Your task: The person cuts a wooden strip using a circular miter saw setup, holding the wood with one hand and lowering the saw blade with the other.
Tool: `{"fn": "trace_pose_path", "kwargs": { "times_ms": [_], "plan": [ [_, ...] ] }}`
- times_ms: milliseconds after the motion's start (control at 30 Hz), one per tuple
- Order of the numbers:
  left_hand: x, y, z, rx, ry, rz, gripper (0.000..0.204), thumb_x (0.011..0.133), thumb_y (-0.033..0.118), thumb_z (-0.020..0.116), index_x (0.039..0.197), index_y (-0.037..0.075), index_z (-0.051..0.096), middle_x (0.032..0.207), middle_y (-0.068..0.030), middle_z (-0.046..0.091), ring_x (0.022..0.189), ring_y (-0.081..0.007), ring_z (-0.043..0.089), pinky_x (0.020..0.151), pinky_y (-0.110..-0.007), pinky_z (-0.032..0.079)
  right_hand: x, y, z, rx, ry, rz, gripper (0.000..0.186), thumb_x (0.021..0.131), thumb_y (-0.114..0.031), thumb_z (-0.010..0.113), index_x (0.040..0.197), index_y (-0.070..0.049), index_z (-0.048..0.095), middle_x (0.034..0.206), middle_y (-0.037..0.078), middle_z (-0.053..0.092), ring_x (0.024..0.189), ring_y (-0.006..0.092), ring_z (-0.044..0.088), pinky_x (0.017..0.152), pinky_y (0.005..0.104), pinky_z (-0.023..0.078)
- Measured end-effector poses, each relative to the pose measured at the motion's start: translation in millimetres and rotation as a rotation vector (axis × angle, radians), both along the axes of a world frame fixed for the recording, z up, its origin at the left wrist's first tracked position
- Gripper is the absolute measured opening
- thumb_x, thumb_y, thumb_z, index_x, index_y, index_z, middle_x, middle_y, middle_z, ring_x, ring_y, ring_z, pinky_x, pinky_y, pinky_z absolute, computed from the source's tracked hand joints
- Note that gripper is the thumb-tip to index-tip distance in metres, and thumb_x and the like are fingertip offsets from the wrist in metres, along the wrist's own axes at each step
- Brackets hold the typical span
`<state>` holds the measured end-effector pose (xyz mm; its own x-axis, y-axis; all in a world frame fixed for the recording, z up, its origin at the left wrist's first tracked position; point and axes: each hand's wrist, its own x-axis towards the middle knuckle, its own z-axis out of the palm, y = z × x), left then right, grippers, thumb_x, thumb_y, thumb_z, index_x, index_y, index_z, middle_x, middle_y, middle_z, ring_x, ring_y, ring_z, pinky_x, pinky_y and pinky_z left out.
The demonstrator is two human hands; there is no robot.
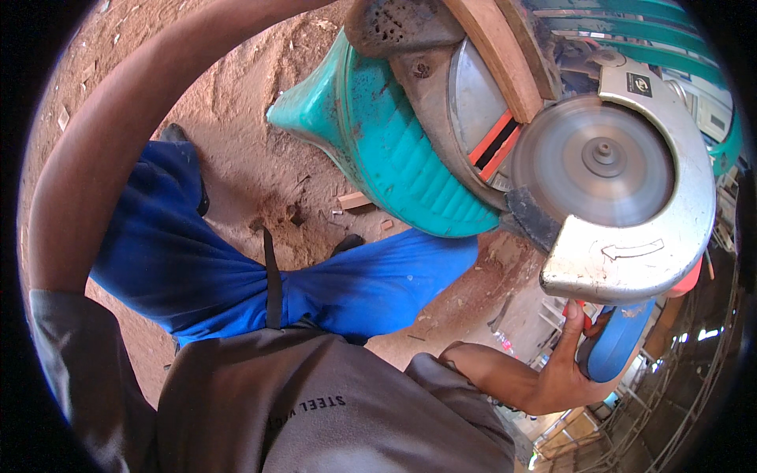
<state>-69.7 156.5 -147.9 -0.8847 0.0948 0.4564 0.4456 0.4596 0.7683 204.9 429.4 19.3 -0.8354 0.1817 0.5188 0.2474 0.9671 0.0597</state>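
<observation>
My right hand [576, 355] grips the blue handle [619, 339] of a saw at the lower right, thumb by a red trigger. Above it, the silver guard [631, 264] arches round a circular blade [560, 162], blurred as if spinning. Two wooden pieces [493, 63] lie on the worn metal saw base [418, 83], their ends close to the blade's upper left. A red-and-black insert [493, 146] shows just below them. My left forearm [110, 150] reaches up past the top edge toward the wood; that hand is out of view.
The saw rests over a teal plastic chair [394, 158], with more teal slats [615, 27] behind. Below is a dirt floor [244, 94] with wood offcuts [355, 201] and debris near my legs in blue trousers [371, 276]. Pale clutter [714, 118] fills the right background.
</observation>
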Motion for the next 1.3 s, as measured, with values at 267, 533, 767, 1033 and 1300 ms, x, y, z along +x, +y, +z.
{"fn": "trace_pose_path", "kwargs": {
  "times_ms": [267,533,767,1033,1300],
  "plan": [
    [-2.5,-0.5,-1.6,0.042,0.010,-0.027,0.040,0.068,0.030,0.096,0.088,0.004,0.073,0.098,-0.0054,0.063,0.076,-0.0097,0.060,0.067,-0.025,0.054,-0.5,-0.3,-4.0,-0.070,0.055,0.010,0.064,0.072,-0.014,0.093,0.118,0.014,0.058,0.088,0.017,0.072,0.068,0.0187,0.070,0.058,0.0277,0.055],
    [-3.7,0.3,-3.3,0.014,0.055,-0.022,0.038,0.069,0.029,0.096,0.088,0.005,0.073,0.099,-0.0041,0.063,0.075,-0.0090,0.059,0.066,-0.025,0.053,-1.4,-0.7,-5.2,-0.090,0.054,0.013,0.061,0.073,-0.009,0.092,0.118,0.014,0.058,0.091,0.018,0.071,0.069,0.0184,0.068,0.058,0.0271,0.055],
    [-5.6,1.6,-5.4,0.041,0.079,-0.034,0.038,0.068,0.029,0.096,0.089,0.006,0.074,0.096,-0.0029,0.064,0.074,-0.0090,0.059,0.065,-0.025,0.052,-3.0,-0.4,-7.0,-0.082,0.039,0.017,0.061,0.073,-0.005,0.091,0.120,0.016,0.057,0.096,0.020,0.071,0.072,0.0196,0.069,0.059,0.0267,0.057],
    [-3.9,2.0,-5.8,-0.020,0.115,-0.006,0.037,0.069,0.029,0.095,0.090,0.006,0.075,0.095,-0.0031,0.064,0.075,-0.0109,0.059,0.066,-0.027,0.052,-6.4,-10.7,-10.2,-0.142,0.020,-0.047,0.036,0.082,0.012,0.076,0.112,0.016,0.057,0.092,0.012,0.059,0.078,0.0195,0.061,0.066,0.0287,0.059],
    [-4.1,1.7,-1.6,-0.007,0.085,-0.021,0.037,0.069,0.029,0.095,0.090,0.006,0.075,0.097,-0.0039,0.065,0.078,-0.0133,0.060,0.069,-0.029,0.053,-5.6,-1.8,-8.7,-0.128,0.052,0.025,0.054,0.076,-0.004,0.088,0.118,0.016,0.059,0.095,0.022,0.071,0.072,0.0207,0.070,0.058,0.0281,0.059]
  ]
}}
